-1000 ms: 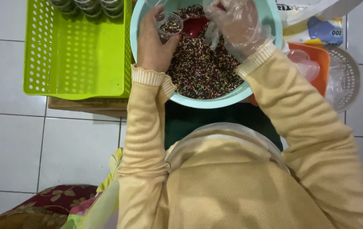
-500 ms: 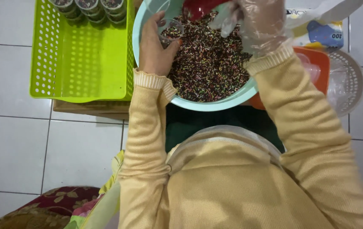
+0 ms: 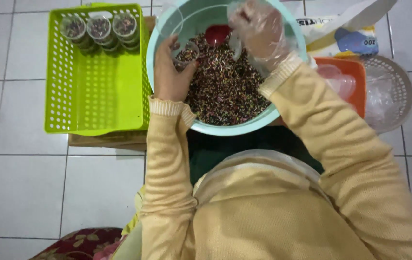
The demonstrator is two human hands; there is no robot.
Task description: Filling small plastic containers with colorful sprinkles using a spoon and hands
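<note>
**Filling little cups out of the big sprinkle bowl**

So the small clear cup (image 3: 185, 52) sits in the left hand (image 3: 170, 77), fingers wrapped round its side, right over the sprinkles (image 3: 225, 91) inside the pale teal bowl (image 3: 283, 108). I'd guess that cup is super light and thin, the kind that buckles if you squeeze, so holding it round the wall near the base looks sensible. The right hand (image 3: 259, 33), in a loose clear plastic glove, is closed on the handle of a red scoop (image 3: 217, 34) at the far side of the bowl; the glove probably makes things slippy. Sprinkles are loose and will roll everywhere if tipped.

Left of the bowl there's a lime green basket (image 3: 95, 96) with filled cups (image 3: 99, 28) lined up at its far end. Right of the bowl: an orange tray (image 3: 355, 72) with clear lids (image 3: 336, 79), then a round mesh strainer (image 3: 398, 91).
</note>
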